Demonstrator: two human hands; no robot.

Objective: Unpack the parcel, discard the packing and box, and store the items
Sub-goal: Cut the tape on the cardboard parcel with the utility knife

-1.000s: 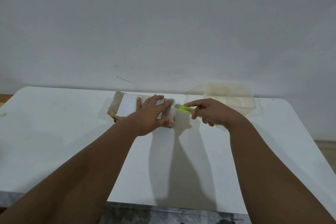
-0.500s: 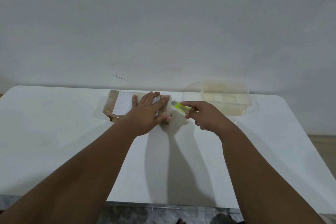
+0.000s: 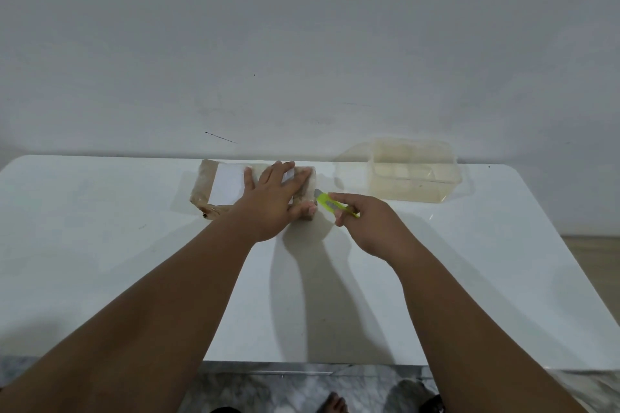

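Plain grey-white wall on the far side, marked with a short dark scratch. Below it, glossy white table [image 3: 100,278], running left to right. At the far middle of the table, lying flat, brown tape-wrapped parcel [image 3: 205,188] with a white label [image 3: 231,186] on top. Pressing down on the parcel's right half with the left hand [image 3: 271,204]: fingers straight and spread over the top, thumb down at the near right corner. Gripping a yellow-green utility knife [image 3: 330,206] in the right hand [image 3: 365,225], just right of the parcel: fingers curled round the handle, index finger laid along its top, short metal blade out and aimed at the parcel's right end, close by the left thumb. Blade touching the tape or not: cannot tell. Farther right and nearer the wall, clear plastic container [image 3: 416,174], open-topped, apart from the parcel, contents too pale to make out. Beyond the near edge of the table, grey marbled floor [image 3: 255,386] and bare toes [image 3: 332,404].
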